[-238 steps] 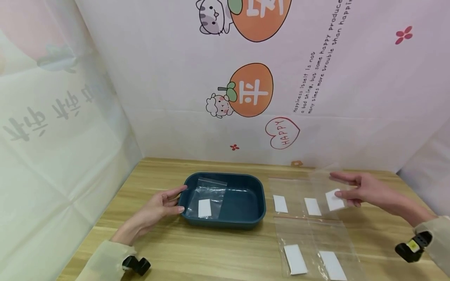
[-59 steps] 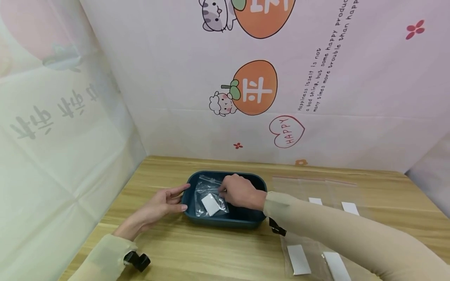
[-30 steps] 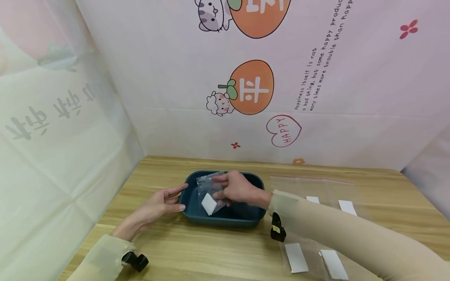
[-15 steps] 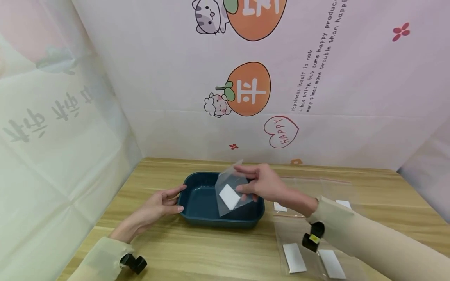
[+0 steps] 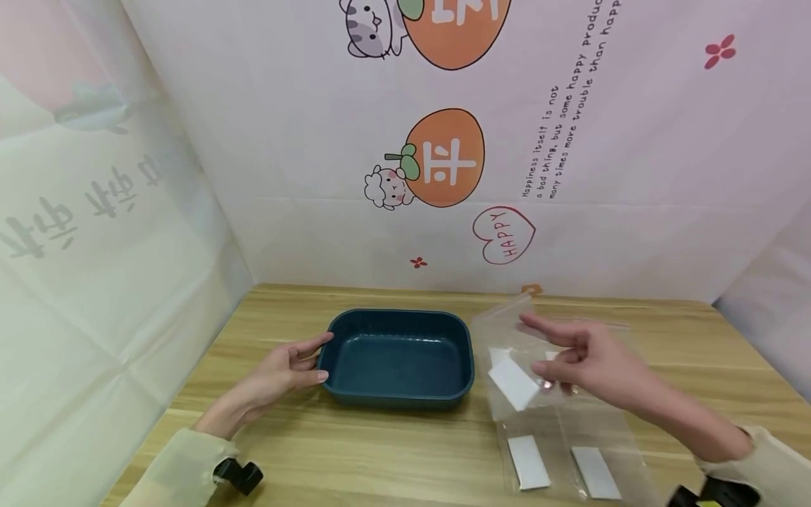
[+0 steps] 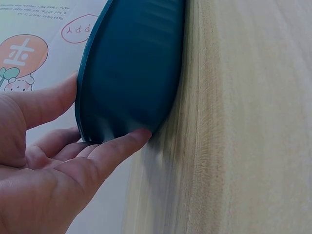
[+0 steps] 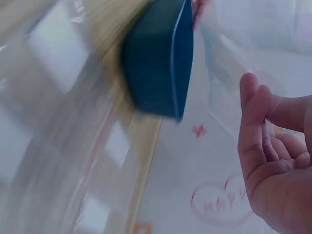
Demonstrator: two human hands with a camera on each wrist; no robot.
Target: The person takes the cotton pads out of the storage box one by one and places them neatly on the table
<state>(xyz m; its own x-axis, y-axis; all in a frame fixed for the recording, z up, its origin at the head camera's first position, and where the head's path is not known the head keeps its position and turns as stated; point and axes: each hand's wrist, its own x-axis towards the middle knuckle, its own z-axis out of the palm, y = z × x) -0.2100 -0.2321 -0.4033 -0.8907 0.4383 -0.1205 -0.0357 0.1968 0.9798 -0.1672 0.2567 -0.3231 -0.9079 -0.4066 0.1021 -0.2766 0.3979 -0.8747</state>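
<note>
A dark teal rectangular tray (image 5: 402, 362) stands on the table, its inside floor showing. My left hand (image 5: 288, 370) holds its left end, thumb and fingers spread along the rim; the left wrist view shows the fingertips against the wall. To the right of the tray, my right hand (image 5: 586, 359) pinches a clear zip bag (image 5: 507, 331) with a white rectangular piece (image 5: 514, 384) inside. This bag hangs tilted over other bags. Whether a second bag lies stacked behind it, I cannot tell. In the right wrist view the fingertips meet the thumb on thin plastic.
Several clear zip bags with white pieces lie flat at the right, in two rows; one front white piece (image 5: 529, 462) and another white piece (image 5: 595, 473) show plainly. The wooden table (image 5: 355, 451) meets a printed cloth wall (image 5: 304, 239) behind.
Earlier the right hand brought a bag into the tray, where bags lay. It has since lifted bagged contents out and moved right, over the bags on the table. The left hand stays at the tray.
</note>
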